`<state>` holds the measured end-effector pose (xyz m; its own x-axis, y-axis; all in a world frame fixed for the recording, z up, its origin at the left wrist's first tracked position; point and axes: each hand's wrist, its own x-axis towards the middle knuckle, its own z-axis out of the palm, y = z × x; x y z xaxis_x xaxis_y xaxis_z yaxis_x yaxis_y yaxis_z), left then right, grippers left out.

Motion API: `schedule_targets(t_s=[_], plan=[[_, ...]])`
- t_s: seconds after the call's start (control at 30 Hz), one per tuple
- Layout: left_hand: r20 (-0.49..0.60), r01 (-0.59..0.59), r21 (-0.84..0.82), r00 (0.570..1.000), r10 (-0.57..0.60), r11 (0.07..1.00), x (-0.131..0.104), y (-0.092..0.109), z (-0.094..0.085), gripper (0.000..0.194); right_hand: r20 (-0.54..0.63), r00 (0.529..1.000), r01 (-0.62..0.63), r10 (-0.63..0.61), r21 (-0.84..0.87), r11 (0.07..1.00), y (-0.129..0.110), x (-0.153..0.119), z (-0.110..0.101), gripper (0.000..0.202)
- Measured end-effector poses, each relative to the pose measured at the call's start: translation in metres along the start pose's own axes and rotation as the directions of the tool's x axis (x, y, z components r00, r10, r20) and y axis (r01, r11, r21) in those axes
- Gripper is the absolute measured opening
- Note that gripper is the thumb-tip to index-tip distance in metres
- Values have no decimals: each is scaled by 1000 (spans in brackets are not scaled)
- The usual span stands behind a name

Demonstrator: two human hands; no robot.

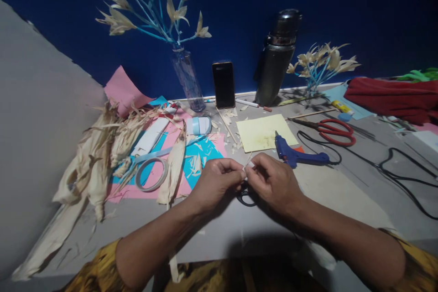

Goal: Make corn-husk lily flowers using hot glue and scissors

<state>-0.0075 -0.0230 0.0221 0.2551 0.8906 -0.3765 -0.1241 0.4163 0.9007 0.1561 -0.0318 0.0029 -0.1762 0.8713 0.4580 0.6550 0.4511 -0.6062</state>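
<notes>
Grip, left hand [219, 178]: thumb and forefinger together, pinched on a small pale piece [248, 159], left of the blue glue gun [301, 157].
Grip, right hand [273, 180]: fingertips closed on the same piece, nearer than the gun and to its left; fingertips of both hands all but meeting.
Black handle loop [247, 200]: below the fingers, left of the gun.
Yellow paper [258, 127]: behind and left of the gun, nozzle over it.
Red-handled scissors [320, 126]: just behind the gun.
Pale sheet [342, 196]: in front and right of the gun.
Black cable [379, 165]: looping right of the gun.
Tape roll [138, 179] and dry husks [102, 159]: well left of the gun.
Bench [219, 237]: grey surface visible nearer than the gun, between the forearms, up to the near edge.
Blue wall [239, 9]: bounds the bench behind the gun.
</notes>
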Motion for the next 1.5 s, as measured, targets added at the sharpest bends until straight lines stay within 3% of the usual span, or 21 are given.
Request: schedule_targets(t_s=[0.53,0.63,0.73,0.87,1.03,1.27,1.5], plan=[[-42,-9,64,999,12,998,-2,-3,1,12,19,1000,9,-8,-43,999,-1,-2,2,14],[-32,12,48,999,-11,999,-1,-2,1,12,63,996,-57,55,23,998,-2,-1,1,13],[-25,32,28,999,-31,999,0,0,1,11,158,969,-211,190,125,970,-3,2,-1,13],[-21,39,48,999,-38,998,-1,2,0,12,307,897,-401,317,267,876,-6,5,-5,15],[-4,28,51,1000,-27,998,-2,3,0,10,382,856,-498,347,437,749,-6,7,-7,18],[75,44,-66,996,-39,997,-1,3,1,6,568,735,-678,371,603,421,-2,9,-4,20],[85,67,-109,995,-57,992,1,2,-2,6,609,715,-697,344,662,275,0,10,-6,25]])
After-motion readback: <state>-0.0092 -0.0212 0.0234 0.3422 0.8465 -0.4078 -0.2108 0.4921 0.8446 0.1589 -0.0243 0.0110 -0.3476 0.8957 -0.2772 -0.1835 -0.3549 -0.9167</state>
